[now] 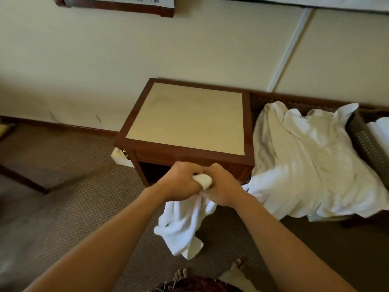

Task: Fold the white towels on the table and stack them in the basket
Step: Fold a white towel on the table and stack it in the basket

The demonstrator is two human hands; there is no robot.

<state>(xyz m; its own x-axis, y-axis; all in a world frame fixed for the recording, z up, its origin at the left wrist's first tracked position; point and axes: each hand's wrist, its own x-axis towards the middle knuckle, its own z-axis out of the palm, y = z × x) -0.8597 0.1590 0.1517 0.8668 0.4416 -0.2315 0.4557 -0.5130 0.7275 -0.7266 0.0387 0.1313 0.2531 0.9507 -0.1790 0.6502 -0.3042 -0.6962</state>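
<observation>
A white towel (183, 224) hangs bunched in the air in front of a small wooden table (189, 116). My left hand (181, 184) and my right hand (221, 186) grip its top edge close together, fingers curled round the cloth. A heap of loose white towels (311, 163) lies on a low bench to the right. At the far right edge stands a dark woven basket (362, 135) with a folded white towel (379, 131) in it, only partly in view.
The table has a beige top with a dark wood frame and stands against a cream wall. Brown patterned carpet (73, 203) covers the floor. Dark furniture legs (25, 182) show at the left. My bare feet (183, 275) are at the bottom.
</observation>
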